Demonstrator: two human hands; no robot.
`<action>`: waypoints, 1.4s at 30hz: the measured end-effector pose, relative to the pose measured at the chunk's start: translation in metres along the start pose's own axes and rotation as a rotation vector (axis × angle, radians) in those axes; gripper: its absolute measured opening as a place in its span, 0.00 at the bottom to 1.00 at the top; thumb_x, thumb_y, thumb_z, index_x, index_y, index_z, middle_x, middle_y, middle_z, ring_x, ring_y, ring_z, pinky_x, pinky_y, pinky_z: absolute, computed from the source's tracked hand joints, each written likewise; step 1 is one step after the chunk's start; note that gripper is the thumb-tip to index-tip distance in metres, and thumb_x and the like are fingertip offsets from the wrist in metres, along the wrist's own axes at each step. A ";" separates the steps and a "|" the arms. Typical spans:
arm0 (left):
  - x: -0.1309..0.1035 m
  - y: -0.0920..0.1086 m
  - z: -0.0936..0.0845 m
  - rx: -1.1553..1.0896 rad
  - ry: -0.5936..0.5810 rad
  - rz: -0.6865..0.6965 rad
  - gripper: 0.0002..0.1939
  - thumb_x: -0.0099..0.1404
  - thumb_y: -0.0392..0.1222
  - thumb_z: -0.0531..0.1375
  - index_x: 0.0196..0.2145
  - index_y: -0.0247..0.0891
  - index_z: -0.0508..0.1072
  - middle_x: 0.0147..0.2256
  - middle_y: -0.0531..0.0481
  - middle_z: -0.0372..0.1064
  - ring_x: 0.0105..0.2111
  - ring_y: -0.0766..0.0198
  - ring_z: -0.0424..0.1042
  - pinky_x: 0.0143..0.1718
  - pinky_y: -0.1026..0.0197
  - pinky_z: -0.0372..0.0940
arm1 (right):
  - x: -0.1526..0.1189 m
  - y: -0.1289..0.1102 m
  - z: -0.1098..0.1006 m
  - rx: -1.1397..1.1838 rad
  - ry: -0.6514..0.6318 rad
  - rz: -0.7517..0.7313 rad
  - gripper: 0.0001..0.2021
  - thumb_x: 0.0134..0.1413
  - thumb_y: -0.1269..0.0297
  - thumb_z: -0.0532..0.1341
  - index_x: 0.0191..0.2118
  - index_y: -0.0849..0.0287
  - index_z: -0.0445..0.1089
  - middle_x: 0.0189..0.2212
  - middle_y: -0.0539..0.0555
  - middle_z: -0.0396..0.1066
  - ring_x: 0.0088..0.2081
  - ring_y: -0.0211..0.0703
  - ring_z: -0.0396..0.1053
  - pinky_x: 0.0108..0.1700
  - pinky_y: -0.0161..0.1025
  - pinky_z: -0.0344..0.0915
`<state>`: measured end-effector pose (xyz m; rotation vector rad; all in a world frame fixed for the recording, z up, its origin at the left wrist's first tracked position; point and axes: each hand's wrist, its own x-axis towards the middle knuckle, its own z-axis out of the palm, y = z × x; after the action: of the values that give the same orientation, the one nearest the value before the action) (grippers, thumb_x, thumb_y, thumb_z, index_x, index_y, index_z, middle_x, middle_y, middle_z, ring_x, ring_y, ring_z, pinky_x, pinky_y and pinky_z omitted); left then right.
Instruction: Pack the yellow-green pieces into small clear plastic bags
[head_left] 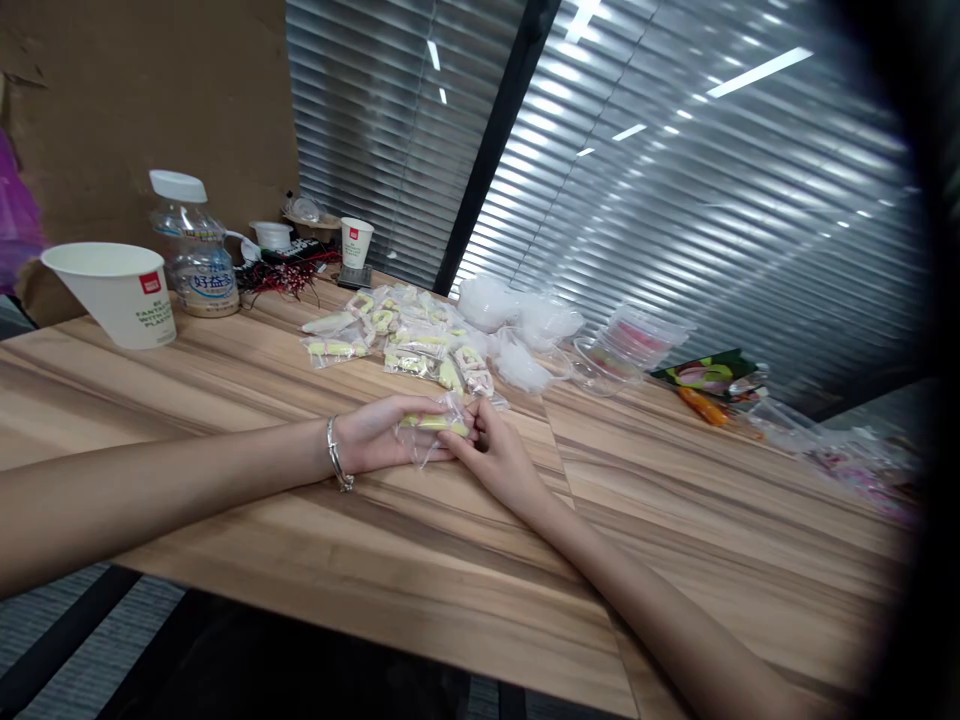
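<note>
Above the wooden table [315, 530], a small clear plastic packet [433, 423] with a yellow-green item inside is held between both hands. My left hand [382, 432], with a silver bracelet at its wrist, holds the packet from the left, its fingers under it and its thumb along the top. The fingertips of my right hand [495, 450] pinch the packet's right end. Just beyond the hands lies a pile of similar packets [416, 335] with yellow-green and pale pink contents.
Paper cup [124, 300] and plastic bottle [199, 260] stand at the left. Farther back are red wires [281, 280] and another cup [355, 245]. Clear plastic bowls [517, 320], stacked containers [630, 345], an orange item [703, 406] and plastic bags [840, 450] line the back right.
</note>
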<state>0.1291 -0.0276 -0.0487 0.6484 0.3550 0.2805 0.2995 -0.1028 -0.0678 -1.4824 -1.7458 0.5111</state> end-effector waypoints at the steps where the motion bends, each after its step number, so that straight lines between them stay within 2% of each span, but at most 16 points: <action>1: 0.000 0.000 0.000 -0.002 -0.003 0.001 0.15 0.62 0.34 0.57 0.47 0.28 0.70 0.42 0.40 0.73 0.42 0.60 0.72 0.55 0.55 0.60 | 0.000 0.000 0.000 0.009 0.009 -0.002 0.15 0.54 0.55 0.59 0.31 0.57 0.53 0.25 0.46 0.57 0.26 0.35 0.57 0.28 0.33 0.53; 5: 0.001 0.000 0.000 -0.009 -0.025 0.005 0.15 0.63 0.35 0.56 0.47 0.28 0.69 0.44 0.39 0.72 0.44 0.59 0.72 0.56 0.53 0.59 | -0.002 -0.003 0.000 0.070 0.061 -0.006 0.13 0.54 0.56 0.60 0.33 0.57 0.56 0.23 0.45 0.57 0.25 0.35 0.56 0.27 0.32 0.53; 9: 0.002 -0.001 0.002 0.015 0.001 0.015 0.15 0.64 0.37 0.57 0.47 0.28 0.69 0.43 0.39 0.72 0.45 0.58 0.71 0.56 0.52 0.58 | -0.002 -0.004 -0.003 0.168 0.100 0.011 0.12 0.55 0.57 0.60 0.36 0.56 0.57 0.19 0.43 0.56 0.21 0.33 0.54 0.25 0.31 0.50; 15: 0.002 -0.003 -0.001 0.088 0.018 0.065 0.17 0.64 0.41 0.58 0.48 0.30 0.67 0.47 0.37 0.70 0.48 0.57 0.70 0.58 0.54 0.56 | 0.003 0.002 -0.006 0.381 0.196 0.105 0.13 0.53 0.57 0.61 0.36 0.55 0.56 0.16 0.40 0.52 0.17 0.31 0.49 0.20 0.29 0.45; 22: 0.004 -0.004 -0.005 0.077 0.000 0.080 0.16 0.62 0.42 0.60 0.45 0.31 0.68 0.46 0.37 0.70 0.48 0.57 0.70 0.58 0.54 0.56 | 0.004 0.003 -0.007 0.452 0.200 0.109 0.13 0.52 0.57 0.62 0.36 0.56 0.59 0.15 0.41 0.53 0.16 0.30 0.50 0.19 0.29 0.47; 31: 0.002 -0.004 -0.003 0.105 0.006 0.079 0.19 0.64 0.40 0.58 0.50 0.29 0.66 0.47 0.36 0.70 0.47 0.57 0.70 0.58 0.54 0.56 | 0.004 0.004 -0.009 0.486 0.175 0.095 0.12 0.52 0.55 0.62 0.33 0.58 0.64 0.15 0.42 0.56 0.16 0.30 0.51 0.19 0.30 0.48; 42: 0.003 -0.004 -0.006 0.137 -0.021 0.071 0.19 0.63 0.42 0.59 0.50 0.31 0.68 0.47 0.37 0.70 0.47 0.60 0.70 0.56 0.56 0.57 | 0.005 0.005 -0.011 0.536 0.104 0.071 0.14 0.55 0.52 0.59 0.31 0.58 0.62 0.17 0.45 0.59 0.18 0.31 0.53 0.21 0.30 0.50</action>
<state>0.1296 -0.0261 -0.0567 0.7993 0.3331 0.3192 0.3108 -0.0991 -0.0634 -1.1632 -1.3380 0.8469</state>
